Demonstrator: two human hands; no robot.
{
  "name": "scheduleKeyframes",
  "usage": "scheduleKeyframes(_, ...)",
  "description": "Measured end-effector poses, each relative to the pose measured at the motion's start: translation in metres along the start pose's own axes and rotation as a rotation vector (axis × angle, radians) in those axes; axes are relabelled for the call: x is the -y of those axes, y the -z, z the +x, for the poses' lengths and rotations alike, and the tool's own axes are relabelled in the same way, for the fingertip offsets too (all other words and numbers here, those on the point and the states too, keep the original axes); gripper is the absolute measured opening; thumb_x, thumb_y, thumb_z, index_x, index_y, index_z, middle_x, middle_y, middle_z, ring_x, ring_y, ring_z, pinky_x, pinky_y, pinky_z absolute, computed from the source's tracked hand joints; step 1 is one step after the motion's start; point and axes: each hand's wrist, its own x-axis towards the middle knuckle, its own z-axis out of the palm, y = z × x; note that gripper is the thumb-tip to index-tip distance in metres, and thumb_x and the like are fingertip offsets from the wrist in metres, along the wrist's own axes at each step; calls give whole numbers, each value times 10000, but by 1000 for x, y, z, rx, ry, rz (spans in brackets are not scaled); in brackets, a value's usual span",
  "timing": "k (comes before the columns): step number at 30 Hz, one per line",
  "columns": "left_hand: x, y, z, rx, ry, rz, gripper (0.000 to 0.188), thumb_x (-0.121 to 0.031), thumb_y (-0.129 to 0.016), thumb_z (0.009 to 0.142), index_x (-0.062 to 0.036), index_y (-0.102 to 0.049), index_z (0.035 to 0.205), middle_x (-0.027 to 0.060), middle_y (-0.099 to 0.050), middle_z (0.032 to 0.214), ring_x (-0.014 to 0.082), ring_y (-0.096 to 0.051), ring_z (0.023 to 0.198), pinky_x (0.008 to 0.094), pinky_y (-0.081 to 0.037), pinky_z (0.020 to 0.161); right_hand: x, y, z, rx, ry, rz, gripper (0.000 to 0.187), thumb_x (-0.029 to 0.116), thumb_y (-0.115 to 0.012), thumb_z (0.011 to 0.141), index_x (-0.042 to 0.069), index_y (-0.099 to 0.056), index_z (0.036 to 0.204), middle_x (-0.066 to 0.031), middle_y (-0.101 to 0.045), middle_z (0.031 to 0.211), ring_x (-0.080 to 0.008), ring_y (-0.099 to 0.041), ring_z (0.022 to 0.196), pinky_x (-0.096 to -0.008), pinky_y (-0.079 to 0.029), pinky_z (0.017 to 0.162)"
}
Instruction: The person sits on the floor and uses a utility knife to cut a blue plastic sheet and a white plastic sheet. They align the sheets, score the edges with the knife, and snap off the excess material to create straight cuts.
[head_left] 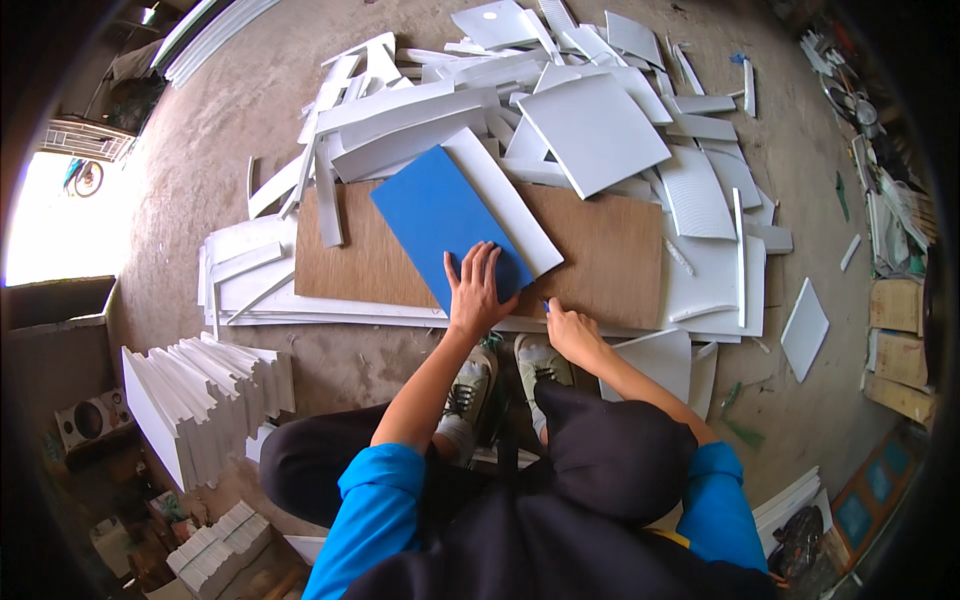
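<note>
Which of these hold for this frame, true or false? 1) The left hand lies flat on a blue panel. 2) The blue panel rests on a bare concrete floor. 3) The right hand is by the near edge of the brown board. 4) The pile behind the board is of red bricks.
1) True: the left hand lies spread, palm down, on the blue panel.
2) False: the blue panel lies on a brown board, partly over a white strip.
3) True: the right hand is at the board's near edge; what it holds is too small to tell.
4) False: the pile is of white panels and offcuts.
</note>
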Motion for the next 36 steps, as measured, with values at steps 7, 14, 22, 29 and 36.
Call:
scheduleKeyframes(7, 12, 17, -20, 107, -64, -24, 796, -423, -694, 616, -56, -386, 1251, 90, -378, 1271, 236, -325, 1234, 584, -97, 1030, -12, 59, 38, -199, -99, 273, 287, 261, -401, 899, -7, -487, 953, -281, -578, 744, -432, -569, 684, -516, -435, 625)
scheduleKeyframes(14, 28, 16, -2, -338, 488, -35, 718, -351, -679, 727, -48, -326, 1274, 148, -366, 1254, 304, -334, 1198, 515, -169, 1014, -7, 62, 111, -305, -151, 552, 313, 299, -497, 863, 1, -481, 958, -178, -608, 739, -357, -601, 692, -440, -460, 633)
scheduleKeyframes(22, 54, 8, -8, -363, 688, -493, 865, -232, -698, 742, 1, -132, 1353, 197, -314, 1339, 338, -306, 1213, 429, -223, 1015, 6, 22, 115, -328, 57, 687, 210, 130, -595, 785, 12, -468, 905, -126, -618, 757, -290, -617, 668, -381, -481, 580)
scheduleKeyframes(29, 56, -1, -9, -435, 642, -654, 926, -186, -713, 731, -35, -59, 1370, 216, -232, 1396, 349, -219, 1289, 423, -160, 1056, 15, 17, 110, -255, 72, 619, 201, 54, -635, 722, 27, -482, 848, -81, -602, 766, -248, -604, 683, -367, -473, 627)
scheduleKeyframes(36, 57, -1, -9, -426, 638, -619, 913, -154, -706, 735, -70, -55, 1370, 230, -215, 1402, 348, -230, 1288, 427, -168, 1053, 16, 20, 110, -251, 69, 652, 202, 69, -640, 712, 37, -489, 843, -74, -597, 765, -248, -599, 692, -383, -469, 636)
